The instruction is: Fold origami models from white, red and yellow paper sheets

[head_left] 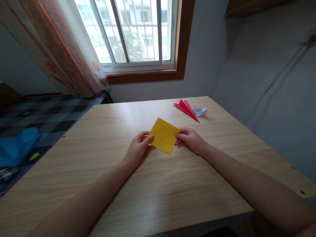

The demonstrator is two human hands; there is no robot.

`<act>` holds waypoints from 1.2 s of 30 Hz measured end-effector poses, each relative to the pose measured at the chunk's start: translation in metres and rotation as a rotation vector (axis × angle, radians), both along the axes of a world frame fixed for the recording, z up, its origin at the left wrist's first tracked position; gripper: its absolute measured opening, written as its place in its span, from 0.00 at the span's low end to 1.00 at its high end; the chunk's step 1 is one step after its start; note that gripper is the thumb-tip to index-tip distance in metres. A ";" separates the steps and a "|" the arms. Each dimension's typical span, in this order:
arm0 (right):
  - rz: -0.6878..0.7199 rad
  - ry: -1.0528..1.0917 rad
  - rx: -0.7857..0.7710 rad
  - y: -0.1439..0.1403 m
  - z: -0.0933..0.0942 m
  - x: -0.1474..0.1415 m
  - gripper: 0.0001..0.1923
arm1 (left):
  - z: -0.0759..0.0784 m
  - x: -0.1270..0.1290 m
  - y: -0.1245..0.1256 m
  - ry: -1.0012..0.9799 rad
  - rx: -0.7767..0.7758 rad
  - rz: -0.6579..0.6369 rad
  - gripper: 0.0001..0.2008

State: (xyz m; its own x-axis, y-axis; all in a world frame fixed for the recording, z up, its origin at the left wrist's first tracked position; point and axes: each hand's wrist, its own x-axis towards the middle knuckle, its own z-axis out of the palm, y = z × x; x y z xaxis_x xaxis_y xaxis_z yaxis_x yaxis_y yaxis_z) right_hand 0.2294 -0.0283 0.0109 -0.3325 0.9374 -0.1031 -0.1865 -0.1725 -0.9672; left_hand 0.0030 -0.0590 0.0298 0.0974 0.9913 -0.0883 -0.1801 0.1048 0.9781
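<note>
A square of yellow paper [164, 134] is held up over the middle of the wooden table, turned so that one corner points toward me. My left hand [140, 144] pinches its left corner, thumb on top and fingers underneath. The right corner is gripped the same way by my right hand [189, 140]. The paper looks flat, and its underside is hidden. Past my right hand lie a red paper plane [187, 109] and a white paper boat [200, 111], close beside each other.
The pale wooden table [98, 164] reaches toward a wall with a barred window [135, 33]. A bed with a checked cover [49, 110] stands to the left, with something blue [18, 146] on it. A wall [276, 82] runs along the right.
</note>
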 end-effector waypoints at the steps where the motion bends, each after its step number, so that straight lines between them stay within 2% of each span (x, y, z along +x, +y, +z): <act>1: 0.017 -0.005 0.006 0.000 0.000 0.000 0.12 | -0.001 0.000 0.000 -0.006 -0.004 -0.005 0.19; 10: 0.115 -0.010 0.008 0.000 0.003 0.002 0.15 | -0.007 0.001 0.002 0.031 0.044 0.034 0.17; 12: 0.112 0.016 -0.008 0.001 0.003 0.003 0.15 | -0.007 0.002 0.002 0.045 0.050 0.040 0.17; 17: 0.041 0.059 -0.107 0.002 0.006 0.001 0.24 | -0.009 0.002 0.003 0.007 0.056 0.039 0.17; 30: 0.054 0.080 -0.120 0.004 0.006 0.002 0.20 | -0.010 0.002 0.003 0.012 0.042 0.049 0.17; 36: 0.068 0.096 -0.070 0.003 0.005 0.004 0.13 | -0.009 0.001 0.004 0.018 0.024 0.037 0.18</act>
State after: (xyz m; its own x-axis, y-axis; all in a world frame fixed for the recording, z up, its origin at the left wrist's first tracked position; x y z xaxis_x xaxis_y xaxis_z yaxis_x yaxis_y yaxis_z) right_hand 0.2335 -0.0257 0.0158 -0.4066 0.9040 -0.1324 -0.2634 -0.2548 -0.9304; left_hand 0.0038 -0.0554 0.0204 0.0595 0.9961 -0.0655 -0.1659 0.0745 0.9833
